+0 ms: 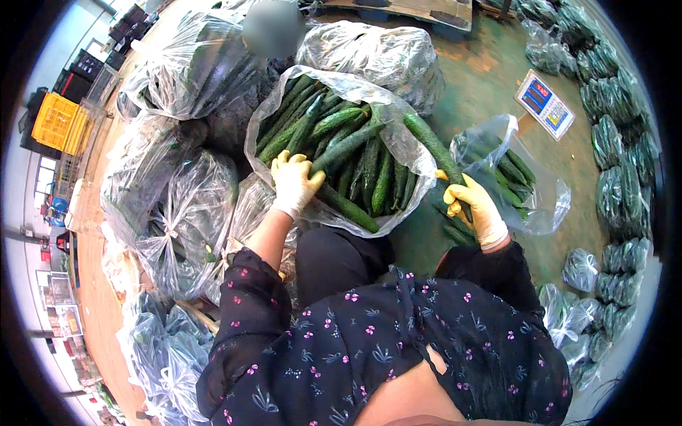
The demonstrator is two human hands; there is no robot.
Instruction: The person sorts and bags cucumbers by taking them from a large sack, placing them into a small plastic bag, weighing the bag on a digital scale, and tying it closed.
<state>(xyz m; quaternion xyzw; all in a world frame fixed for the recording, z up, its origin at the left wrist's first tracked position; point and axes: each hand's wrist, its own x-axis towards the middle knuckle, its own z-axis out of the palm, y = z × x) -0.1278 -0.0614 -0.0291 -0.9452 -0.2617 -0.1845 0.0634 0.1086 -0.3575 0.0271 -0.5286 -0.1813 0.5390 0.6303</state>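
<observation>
My left hand, in a pale yellow glove, grips a cucumber at the front left of a large open plastic bag packed with cucumbers. My right hand, gloved the same way, is closed round a long cucumber held upright-slanting just beside the bag's right edge. A smaller open clear bag with several cucumbers lies to the right of that hand. More loose cucumbers show partly beneath my right hand.
Bulky tied bags crowd the left and back. A digital scale sits on the green surface at the back right. Rows of bagged cucumbers line the right. A yellow crate is at far left, a wooden pallet at the back.
</observation>
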